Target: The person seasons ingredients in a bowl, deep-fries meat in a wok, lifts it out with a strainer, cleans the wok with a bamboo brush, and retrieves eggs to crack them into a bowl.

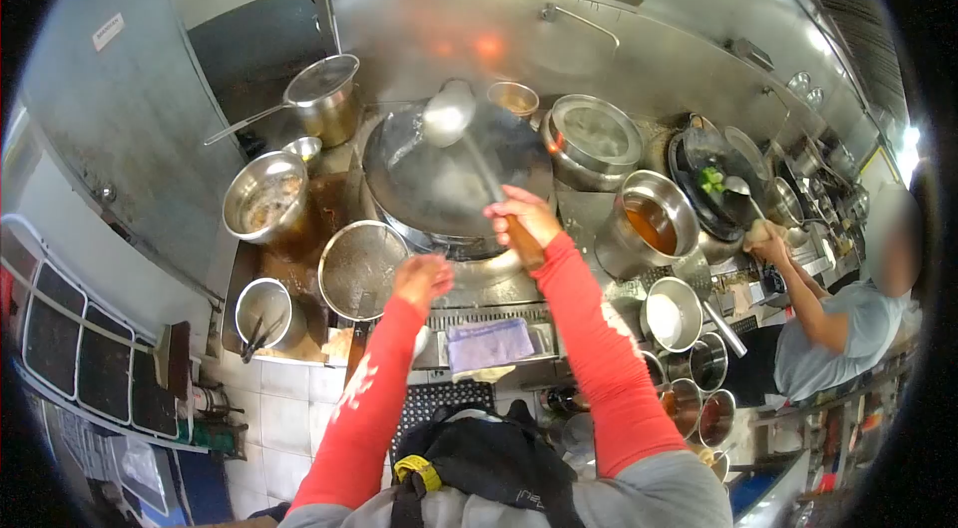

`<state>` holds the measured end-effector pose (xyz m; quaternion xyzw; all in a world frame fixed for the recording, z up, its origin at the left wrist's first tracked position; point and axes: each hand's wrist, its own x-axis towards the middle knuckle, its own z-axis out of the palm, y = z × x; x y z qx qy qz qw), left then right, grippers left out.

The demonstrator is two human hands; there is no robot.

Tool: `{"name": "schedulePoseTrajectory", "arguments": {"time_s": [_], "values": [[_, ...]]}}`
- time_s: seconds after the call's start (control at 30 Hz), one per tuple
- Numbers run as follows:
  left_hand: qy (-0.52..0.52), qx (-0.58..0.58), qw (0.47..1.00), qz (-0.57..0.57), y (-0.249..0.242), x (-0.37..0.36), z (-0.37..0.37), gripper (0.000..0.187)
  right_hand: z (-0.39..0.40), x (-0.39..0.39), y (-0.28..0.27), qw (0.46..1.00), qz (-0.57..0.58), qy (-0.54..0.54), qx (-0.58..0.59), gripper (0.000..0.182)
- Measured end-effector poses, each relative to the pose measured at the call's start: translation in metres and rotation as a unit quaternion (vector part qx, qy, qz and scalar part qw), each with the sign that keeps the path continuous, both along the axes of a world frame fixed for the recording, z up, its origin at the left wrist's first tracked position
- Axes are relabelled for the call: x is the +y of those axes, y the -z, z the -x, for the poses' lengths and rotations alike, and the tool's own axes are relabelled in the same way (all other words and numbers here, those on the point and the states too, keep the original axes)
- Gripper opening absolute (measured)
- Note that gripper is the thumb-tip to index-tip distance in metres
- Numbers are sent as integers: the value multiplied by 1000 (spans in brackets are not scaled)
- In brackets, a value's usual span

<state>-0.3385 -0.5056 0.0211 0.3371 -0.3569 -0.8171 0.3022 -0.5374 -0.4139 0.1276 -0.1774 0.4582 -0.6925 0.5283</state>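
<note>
My right hand (526,219) is closed around the wooden handle of a long metal wok ladle (449,117). The ladle's round bowl hangs over the far side of a large dark wok (429,184), from which steam rises. My left hand (423,280) is in front of the wok, loosely curled, with nothing visible in it. Just left of that hand lies a round mesh strainer (361,268), its handle pointing toward me. A folded purple cloth (490,344) rests on the stove's front edge, below and between my hands.
Left stand a steel pot (265,197), a pot holding tongs (265,316) and a strainer-topped pot (324,99). Right are a pot of brown liquid (654,224), a lidded pot (596,134) and a second wok (704,199) with greens, where a co-worker (833,318) reaches in.
</note>
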Motion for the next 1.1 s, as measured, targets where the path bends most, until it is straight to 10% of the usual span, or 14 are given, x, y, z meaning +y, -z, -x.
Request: {"name": "schedulePoseTrajectory", "arguments": {"time_s": [0.1, 0.37, 0.47, 0.57, 0.77, 0.97, 1.1], "values": [[33, -69, 960, 271, 61, -19, -101, 13, 50, 37, -11, 986, -40, 56, 154, 83], [-190, -180, 933, 248, 46, 26, -212, 11, 248, 67, 21, 832, -254, 178, 460, 50], [-186, -278, 837, 434, 115, 8, -214, 9, 248, 52, 14, 832, -321, 191, 409, 32], [-171, -314, 756, 548, 59, 30, -165, 9, 287, 65, 34, 980, 27, 188, -57, 17], [-130, -359, 787, 484, 54, 34, -154, 12, 246, 110, 2, 885, 241, 75, -392, 20], [-49, -374, 697, 610, 83, 26, -141, 28, 151, 136, -32, 881, 244, 46, -403, 20], [2, -364, 830, 422, 76, 19, -143, 32, 79, 143, -46, 934, 148, 46, -320, 11]]}}
